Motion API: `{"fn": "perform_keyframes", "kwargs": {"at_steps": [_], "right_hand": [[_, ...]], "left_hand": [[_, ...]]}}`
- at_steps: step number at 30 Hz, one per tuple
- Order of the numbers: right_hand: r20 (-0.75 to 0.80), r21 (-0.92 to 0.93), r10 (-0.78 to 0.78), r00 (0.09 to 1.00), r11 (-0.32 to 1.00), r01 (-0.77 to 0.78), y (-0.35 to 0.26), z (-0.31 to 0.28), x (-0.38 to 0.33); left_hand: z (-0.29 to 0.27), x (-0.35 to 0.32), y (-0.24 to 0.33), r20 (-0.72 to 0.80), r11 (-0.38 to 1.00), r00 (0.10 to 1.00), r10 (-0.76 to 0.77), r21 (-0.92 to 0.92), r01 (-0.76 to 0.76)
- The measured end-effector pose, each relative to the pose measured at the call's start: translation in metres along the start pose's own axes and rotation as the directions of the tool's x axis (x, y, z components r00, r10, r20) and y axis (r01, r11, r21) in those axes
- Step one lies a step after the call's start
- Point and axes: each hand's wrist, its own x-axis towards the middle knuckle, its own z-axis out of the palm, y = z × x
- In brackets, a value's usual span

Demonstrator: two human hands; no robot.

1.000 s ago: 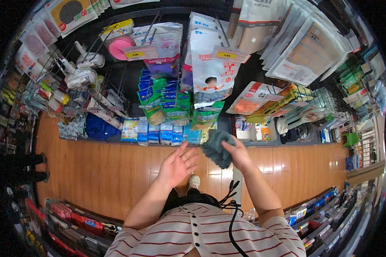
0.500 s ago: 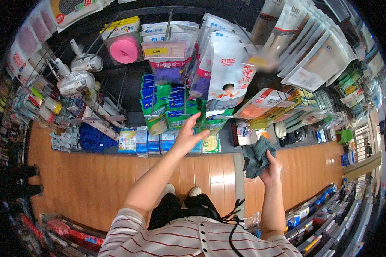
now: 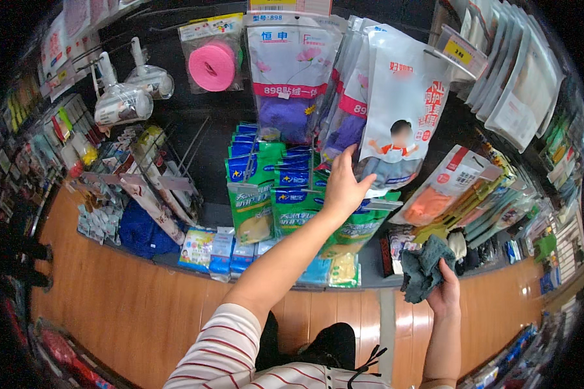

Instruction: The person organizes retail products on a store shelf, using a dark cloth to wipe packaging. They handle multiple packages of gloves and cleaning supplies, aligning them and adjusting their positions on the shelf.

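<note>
My left hand point(image 3: 345, 187) reaches to the hanging packets, thumb and fingers apart. Its fingertips are by the lower left corner of a white glove packet point(image 3: 405, 97), and the thumb lies over that packet's lower part. Whether it presses on the plastic I cannot tell. Just left of it hang white packets with purple contents point(image 3: 285, 120), and below it green and blue glove packets point(image 3: 292, 204). At the lower right, my right hand point(image 3: 444, 292) grips a crumpled dark grey-green cloth point(image 3: 427, 269), held in front of the shelf edge.
Metal hooks carry a pink roll in a bag point(image 3: 212, 67), white-handled lint rollers point(image 3: 124, 100) and an orange glove packet point(image 3: 444, 188). Small blue packs point(image 3: 243, 258) line the low shelf. Wooden flooring point(image 3: 156, 292) runs below. A person's dark-clad legs point(image 3: 26, 259) are at far left.
The view has come closer to the rack. My left hand has moved up and right, to the white packet's lower corner. My right hand still holds the cloth.
</note>
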Motion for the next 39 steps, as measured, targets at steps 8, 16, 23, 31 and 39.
{"fn": "perform_keyframes", "kwargs": {"at_steps": [8, 16, 23, 31, 39], "right_hand": [[0.1, 0.003, -0.064, 0.993, 0.998, 0.063, 0.053, -0.02, 0.025], [0.163, 0.0, -0.149, 0.975, 0.988, 0.151, 0.087, -0.058, 0.023], [0.158, -0.012, -0.143, 0.977, 0.989, 0.147, 0.086, -0.072, 0.019], [0.211, 0.047, -0.139, 0.968, 0.99, 0.132, 0.059, -0.057, 0.058], [0.25, -0.088, -0.197, 0.948, 0.97, 0.225, -0.01, 0.001, 0.117]], "left_hand": [[0.014, -0.001, -0.019, -0.139, 0.973, 0.964, 0.226, -0.017, -0.231], [0.009, 0.01, -0.022, -0.17, 0.947, 0.932, 0.32, 0.059, -0.314], [0.003, 0.007, -0.012, -0.135, 0.959, 0.952, 0.275, 0.108, -0.262], [0.001, 0.014, 0.007, -0.118, 0.984, 0.977, 0.18, 0.032, -0.178], [0.009, 0.03, 0.011, 0.127, 0.877, 0.988, 0.084, -0.481, -0.012]]}}
